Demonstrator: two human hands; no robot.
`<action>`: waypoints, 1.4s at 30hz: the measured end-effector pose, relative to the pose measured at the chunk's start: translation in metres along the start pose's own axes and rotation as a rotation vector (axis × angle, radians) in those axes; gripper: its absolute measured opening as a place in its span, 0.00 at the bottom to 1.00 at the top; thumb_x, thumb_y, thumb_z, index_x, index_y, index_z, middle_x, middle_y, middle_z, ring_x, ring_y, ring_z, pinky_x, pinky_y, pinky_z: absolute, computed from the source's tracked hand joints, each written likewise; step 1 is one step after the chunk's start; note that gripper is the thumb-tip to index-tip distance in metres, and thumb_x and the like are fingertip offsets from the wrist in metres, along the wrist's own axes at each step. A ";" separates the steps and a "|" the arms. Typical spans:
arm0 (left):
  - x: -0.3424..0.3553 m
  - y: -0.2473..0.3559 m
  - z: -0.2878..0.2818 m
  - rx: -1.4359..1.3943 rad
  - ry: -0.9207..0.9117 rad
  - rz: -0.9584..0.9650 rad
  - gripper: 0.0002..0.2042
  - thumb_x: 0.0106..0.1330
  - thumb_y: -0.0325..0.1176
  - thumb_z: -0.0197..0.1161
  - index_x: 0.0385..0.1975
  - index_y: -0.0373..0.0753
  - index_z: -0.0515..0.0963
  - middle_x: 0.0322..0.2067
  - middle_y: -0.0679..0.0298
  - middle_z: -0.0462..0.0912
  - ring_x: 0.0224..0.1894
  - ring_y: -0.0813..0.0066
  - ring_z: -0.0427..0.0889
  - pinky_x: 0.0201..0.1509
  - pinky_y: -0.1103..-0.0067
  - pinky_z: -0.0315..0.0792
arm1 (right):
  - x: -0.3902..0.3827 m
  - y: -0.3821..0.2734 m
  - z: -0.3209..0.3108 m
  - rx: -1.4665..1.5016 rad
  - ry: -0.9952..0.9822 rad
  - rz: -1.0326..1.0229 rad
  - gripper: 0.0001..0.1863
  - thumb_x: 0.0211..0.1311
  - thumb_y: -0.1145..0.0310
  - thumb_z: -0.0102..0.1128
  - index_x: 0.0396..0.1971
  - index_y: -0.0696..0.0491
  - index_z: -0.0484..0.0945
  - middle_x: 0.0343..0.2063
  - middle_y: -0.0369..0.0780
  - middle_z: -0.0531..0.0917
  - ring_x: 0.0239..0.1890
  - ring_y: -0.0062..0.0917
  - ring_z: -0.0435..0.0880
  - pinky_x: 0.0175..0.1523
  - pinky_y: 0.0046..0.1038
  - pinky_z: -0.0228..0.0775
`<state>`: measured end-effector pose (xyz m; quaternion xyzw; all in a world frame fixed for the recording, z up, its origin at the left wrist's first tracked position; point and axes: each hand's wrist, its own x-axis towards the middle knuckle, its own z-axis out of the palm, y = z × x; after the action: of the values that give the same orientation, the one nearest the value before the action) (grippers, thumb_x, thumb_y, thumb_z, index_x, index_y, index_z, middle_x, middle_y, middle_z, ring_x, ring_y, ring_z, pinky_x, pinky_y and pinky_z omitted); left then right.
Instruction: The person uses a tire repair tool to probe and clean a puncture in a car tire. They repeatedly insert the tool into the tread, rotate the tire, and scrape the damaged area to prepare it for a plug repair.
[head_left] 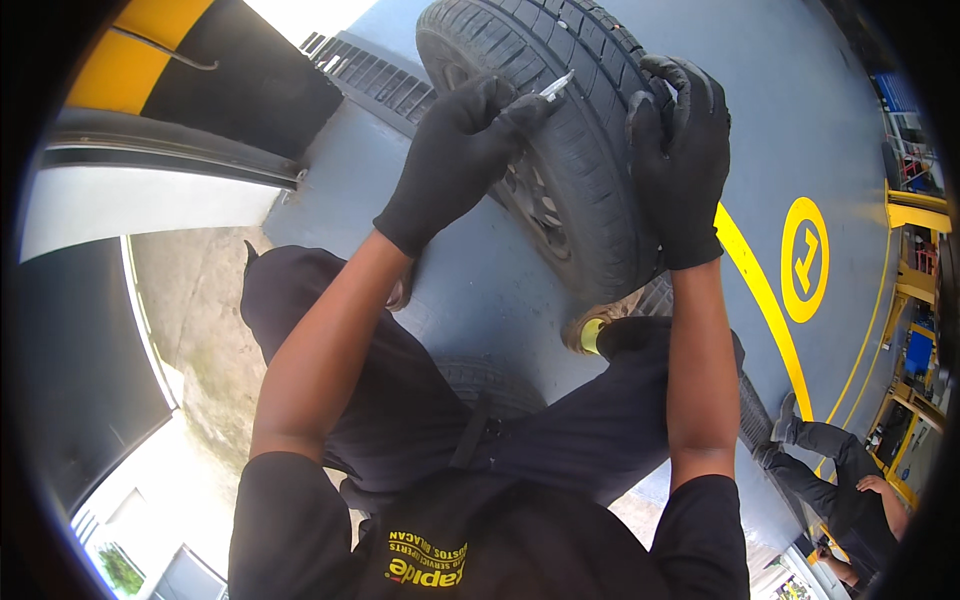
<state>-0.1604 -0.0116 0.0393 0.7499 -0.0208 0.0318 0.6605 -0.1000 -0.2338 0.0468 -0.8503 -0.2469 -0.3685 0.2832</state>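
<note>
A black tire (590, 170) mounted on a spoked wheel rim (538, 205) stands on its tread in front of me, between my feet. My left hand (465, 150), in a black glove, is closed in a pinch on a short pale stick-like piece (557, 86). Its tip points at the tread; whether it touches the rubber I cannot tell. My right hand (685, 155), also gloved in black, grips the tire's right edge, fingers bent and thumb against the tread. Part of that palm is hidden from view.
Below me, partly covered by my legs, is another tire (490, 385). Metal floor grating (370, 80) runs behind the wheel. Yellow lines (765, 300) mark the grey floor at right. Another person (850, 490) sits at lower right, near yellow racks (915, 290).
</note>
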 end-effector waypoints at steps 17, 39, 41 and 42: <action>0.002 -0.004 0.010 0.299 0.123 0.149 0.16 0.70 0.42 0.70 0.27 0.38 0.76 0.17 0.71 0.73 0.22 0.86 0.71 0.28 0.80 0.67 | -0.016 0.014 -0.022 0.096 -0.139 0.096 0.11 0.65 0.70 0.62 0.47 0.53 0.82 0.44 0.42 0.82 0.48 0.38 0.83 0.56 0.36 0.74; 0.016 0.008 -0.010 0.362 -0.007 0.229 0.15 0.74 0.38 0.67 0.26 0.40 0.74 0.20 0.73 0.74 0.23 0.90 0.68 0.28 0.85 0.63 | -0.008 0.005 -0.022 0.102 -0.113 0.066 0.12 0.65 0.68 0.63 0.47 0.52 0.83 0.45 0.42 0.83 0.49 0.39 0.82 0.56 0.37 0.72; 0.020 0.011 -0.015 0.427 -0.039 0.235 0.15 0.74 0.37 0.67 0.25 0.40 0.74 0.20 0.74 0.73 0.24 0.90 0.67 0.29 0.84 0.63 | -0.008 0.009 -0.022 0.127 -0.110 0.038 0.12 0.66 0.68 0.63 0.47 0.53 0.83 0.45 0.42 0.83 0.49 0.40 0.82 0.56 0.37 0.72; 0.021 0.009 -0.015 0.411 -0.022 0.223 0.16 0.73 0.41 0.67 0.24 0.40 0.75 0.19 0.73 0.73 0.23 0.88 0.68 0.29 0.82 0.64 | -0.008 0.008 -0.022 0.126 -0.108 0.043 0.11 0.66 0.68 0.63 0.47 0.53 0.83 0.45 0.43 0.83 0.49 0.40 0.82 0.56 0.37 0.72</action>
<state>-0.1409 0.0020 0.0520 0.8619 -0.1039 0.0999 0.4862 -0.1106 -0.2557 0.0503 -0.8545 -0.2661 -0.2998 0.3305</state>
